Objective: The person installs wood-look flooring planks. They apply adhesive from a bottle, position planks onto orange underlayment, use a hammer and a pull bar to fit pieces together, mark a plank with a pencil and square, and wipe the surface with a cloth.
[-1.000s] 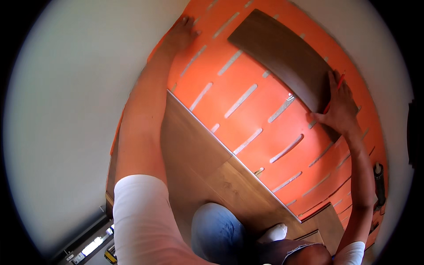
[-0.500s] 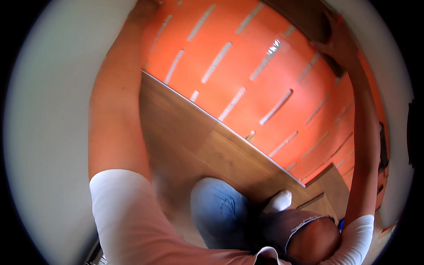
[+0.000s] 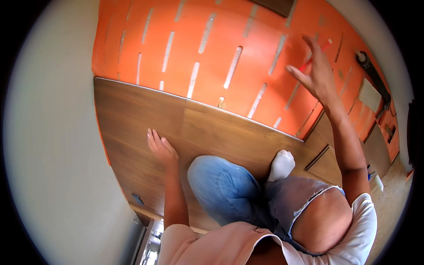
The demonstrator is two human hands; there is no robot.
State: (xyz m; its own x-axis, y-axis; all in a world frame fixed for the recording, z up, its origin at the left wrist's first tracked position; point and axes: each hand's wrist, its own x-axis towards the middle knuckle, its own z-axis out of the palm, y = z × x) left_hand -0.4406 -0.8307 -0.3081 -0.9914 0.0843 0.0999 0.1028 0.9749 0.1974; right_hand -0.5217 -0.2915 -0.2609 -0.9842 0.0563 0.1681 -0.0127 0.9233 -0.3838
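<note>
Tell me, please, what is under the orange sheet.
Under the orange sheet, a grey surface shows through the slots; whatever else lies beneath is covered and cannot be seen.

Clear passage spans the orange underlay left of the right hand; a plank ahead and black tube rightward obstruct.

The person wears a pale T-shirt with short sleeves, whitish on the right and pink-tinged across the body, and blue denim jeans, faded toward the left knee. The right leg is torn open over the knee, edged with whitish fraying. A white sock shows; the left hand and right hand are bare.
</note>
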